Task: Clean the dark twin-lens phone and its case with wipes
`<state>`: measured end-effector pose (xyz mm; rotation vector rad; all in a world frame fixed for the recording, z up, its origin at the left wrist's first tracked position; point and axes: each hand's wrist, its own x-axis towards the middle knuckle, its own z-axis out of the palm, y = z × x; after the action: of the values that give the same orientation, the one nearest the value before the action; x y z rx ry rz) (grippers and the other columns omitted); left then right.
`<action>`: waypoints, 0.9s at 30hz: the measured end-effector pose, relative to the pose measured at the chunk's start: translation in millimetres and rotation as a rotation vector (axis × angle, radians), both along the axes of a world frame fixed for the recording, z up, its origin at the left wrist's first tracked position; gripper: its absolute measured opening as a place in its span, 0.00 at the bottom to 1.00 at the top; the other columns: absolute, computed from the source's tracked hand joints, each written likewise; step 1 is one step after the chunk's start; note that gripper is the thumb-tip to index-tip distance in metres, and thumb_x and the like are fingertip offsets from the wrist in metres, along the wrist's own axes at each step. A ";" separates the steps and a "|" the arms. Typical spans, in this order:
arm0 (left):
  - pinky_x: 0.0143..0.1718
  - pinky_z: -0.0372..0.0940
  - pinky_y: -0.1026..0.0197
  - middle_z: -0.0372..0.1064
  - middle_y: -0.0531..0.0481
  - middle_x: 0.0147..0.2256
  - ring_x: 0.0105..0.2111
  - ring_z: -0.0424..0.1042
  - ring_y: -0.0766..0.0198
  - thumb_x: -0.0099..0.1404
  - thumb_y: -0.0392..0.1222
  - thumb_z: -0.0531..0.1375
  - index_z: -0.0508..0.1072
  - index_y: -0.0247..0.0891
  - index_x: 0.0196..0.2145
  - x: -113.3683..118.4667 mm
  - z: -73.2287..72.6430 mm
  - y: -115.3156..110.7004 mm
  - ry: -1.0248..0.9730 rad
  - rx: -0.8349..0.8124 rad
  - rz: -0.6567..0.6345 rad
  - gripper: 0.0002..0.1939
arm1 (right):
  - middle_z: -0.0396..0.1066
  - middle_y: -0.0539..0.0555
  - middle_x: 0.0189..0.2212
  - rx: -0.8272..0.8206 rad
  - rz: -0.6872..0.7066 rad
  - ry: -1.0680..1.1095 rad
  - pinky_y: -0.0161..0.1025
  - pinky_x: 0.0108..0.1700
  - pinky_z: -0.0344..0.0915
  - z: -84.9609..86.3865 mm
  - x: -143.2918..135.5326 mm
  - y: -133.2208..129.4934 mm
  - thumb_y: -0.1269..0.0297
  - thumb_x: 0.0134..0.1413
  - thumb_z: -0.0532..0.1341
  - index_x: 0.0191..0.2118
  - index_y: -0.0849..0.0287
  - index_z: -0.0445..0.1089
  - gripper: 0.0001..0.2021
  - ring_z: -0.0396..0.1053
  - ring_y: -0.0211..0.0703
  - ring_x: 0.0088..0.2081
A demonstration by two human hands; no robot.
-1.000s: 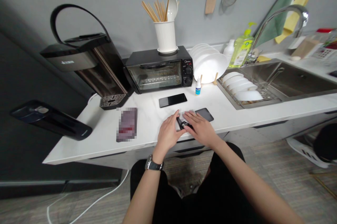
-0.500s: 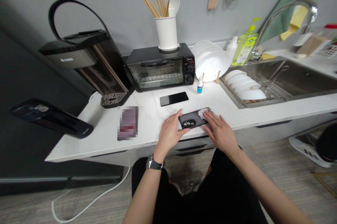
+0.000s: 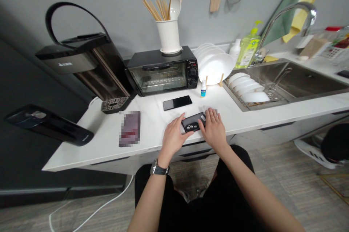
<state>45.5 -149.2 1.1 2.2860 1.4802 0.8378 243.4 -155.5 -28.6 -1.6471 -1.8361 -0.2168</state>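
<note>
A dark phone case [image 3: 194, 123] with round camera openings at its left end lies near the counter's front edge. My left hand [image 3: 173, 134] grips that end, thumb at the front edge and fingers at the back. My right hand [image 3: 214, 127] covers the case's right part, its fingers pressed on a crumpled white wipe [image 3: 205, 108] that is mostly hidden beneath them. Just behind lies a black phone [image 3: 177, 102], screen up. A small white spray bottle [image 3: 203, 89] with a blue label stands to its right.
Left on the white counter [image 3: 152, 130] are a blurred-out purplish packet [image 3: 130, 129], a dark tilted flask [image 3: 50, 125] and a drinks machine [image 3: 89, 65]. Behind stand a toaster oven [image 3: 163, 74] and racked plates [image 3: 215, 68]. To the right is a sink [image 3: 300, 79] with bowls [image 3: 247, 86].
My right hand has slid left along the case, and its fingers now cover more of the case and wipe. My left hand keeps its grip. The view has shifted slightly.
</note>
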 end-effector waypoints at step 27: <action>0.65 0.62 0.45 0.71 0.46 0.61 0.61 0.70 0.49 0.63 0.47 0.71 0.56 0.47 0.70 0.8 2.5 0.3 0.003 -0.027 -0.022 0.44 | 0.62 0.65 0.68 -0.075 0.112 -0.046 0.62 0.70 0.54 4.4 42.1 -15.2 0.50 0.74 0.51 0.70 0.63 0.60 0.29 0.60 0.60 0.69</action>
<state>46.3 -148.9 3.6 2.2807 1.4556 0.8038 285.6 -170.7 -24.2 -1.5949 -1.9862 -0.1399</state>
